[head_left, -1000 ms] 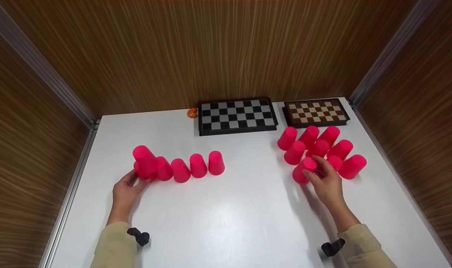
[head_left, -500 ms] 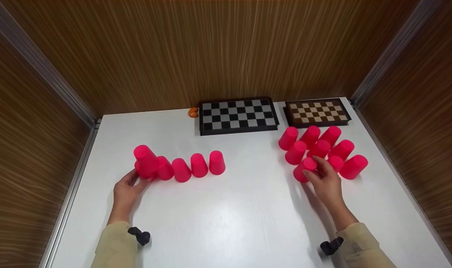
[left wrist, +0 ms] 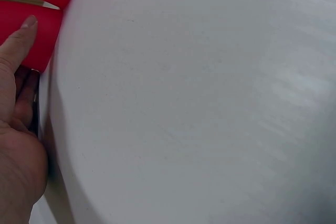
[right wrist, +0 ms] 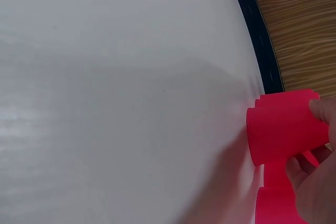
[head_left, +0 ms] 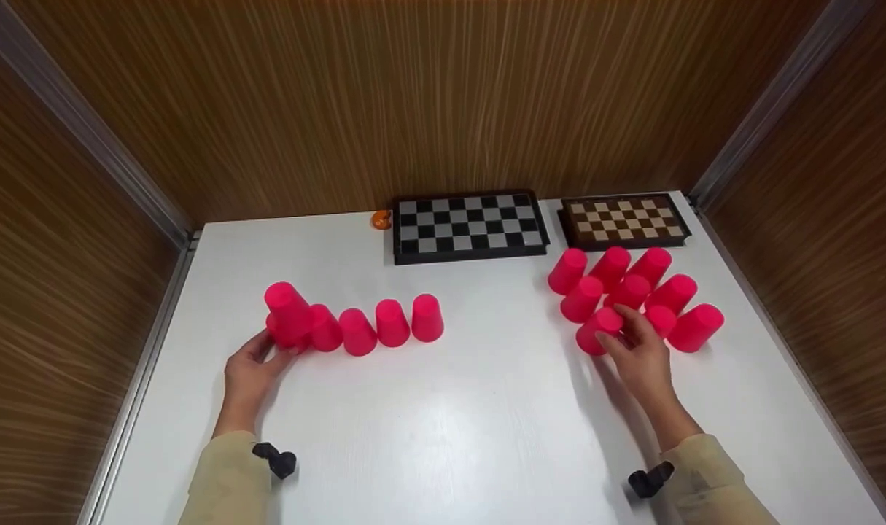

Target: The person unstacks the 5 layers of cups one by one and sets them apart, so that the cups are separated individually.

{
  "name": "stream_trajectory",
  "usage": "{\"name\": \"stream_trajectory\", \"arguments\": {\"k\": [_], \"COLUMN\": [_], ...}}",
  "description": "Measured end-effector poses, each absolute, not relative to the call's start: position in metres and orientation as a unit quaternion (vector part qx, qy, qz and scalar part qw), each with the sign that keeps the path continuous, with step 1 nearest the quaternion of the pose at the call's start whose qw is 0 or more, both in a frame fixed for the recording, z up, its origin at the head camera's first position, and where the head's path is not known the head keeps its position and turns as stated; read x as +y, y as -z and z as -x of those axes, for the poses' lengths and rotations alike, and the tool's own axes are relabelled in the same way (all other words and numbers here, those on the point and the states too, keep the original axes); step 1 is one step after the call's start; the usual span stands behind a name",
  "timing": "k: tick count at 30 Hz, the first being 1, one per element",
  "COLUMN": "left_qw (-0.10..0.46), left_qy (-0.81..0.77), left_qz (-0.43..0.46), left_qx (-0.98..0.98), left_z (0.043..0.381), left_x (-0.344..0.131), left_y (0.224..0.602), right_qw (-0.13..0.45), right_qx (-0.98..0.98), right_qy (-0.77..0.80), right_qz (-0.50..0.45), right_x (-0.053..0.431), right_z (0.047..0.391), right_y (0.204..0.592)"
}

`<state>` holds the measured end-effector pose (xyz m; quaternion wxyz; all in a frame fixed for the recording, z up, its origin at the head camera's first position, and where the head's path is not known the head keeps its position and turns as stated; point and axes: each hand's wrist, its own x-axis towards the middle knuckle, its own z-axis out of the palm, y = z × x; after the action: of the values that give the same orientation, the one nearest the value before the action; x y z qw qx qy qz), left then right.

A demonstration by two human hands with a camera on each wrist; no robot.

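Note:
On the left, several pink plastic cups (head_left: 359,332) stand upside down in a row. My left hand (head_left: 249,372) grips the upside-down cup (left wrist: 47,32) at the row's left end, thumb on its near side in the left wrist view. Another pink cup (head_left: 289,313) rises higher above that end and hides part of the gripped cup in the head view. On the right, my right hand (head_left: 641,357) pinches the nearest pink cup (head_left: 594,334) between thumb and fingers, close to its narrow end. Behind it several more upside-down cups (head_left: 581,300) stand in a cluster.
A black-and-grey checkered board (head_left: 470,226) lies at the back of the white table (head_left: 428,423), and a smaller brown checkered board (head_left: 623,221) lies right of it. A small orange item (head_left: 381,220) sits by the large board. Wood-patterned panels (head_left: 443,95) enclose the table.
The whole head view has shifted slightly. Both hands keep their grips on the same cups, and the cups stand as before.

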<state>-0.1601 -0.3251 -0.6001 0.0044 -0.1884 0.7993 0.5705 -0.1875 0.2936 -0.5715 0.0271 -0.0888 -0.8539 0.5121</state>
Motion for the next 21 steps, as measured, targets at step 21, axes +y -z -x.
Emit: {"name": "stream_trajectory", "arguments": {"k": [21], "left_qw": [-0.016], "left_qy": [-0.568], "left_qz": [0.186], "left_qx": [0.802], "left_z": [0.162], "left_x": [-0.323], "left_y": [0.603], "right_qw": [0.123], "right_qx": [-0.826], "right_qy": [-0.548], "right_qz": [-0.046], "right_x": [0.227], "right_z": [0.199], "right_y": [0.482]}}
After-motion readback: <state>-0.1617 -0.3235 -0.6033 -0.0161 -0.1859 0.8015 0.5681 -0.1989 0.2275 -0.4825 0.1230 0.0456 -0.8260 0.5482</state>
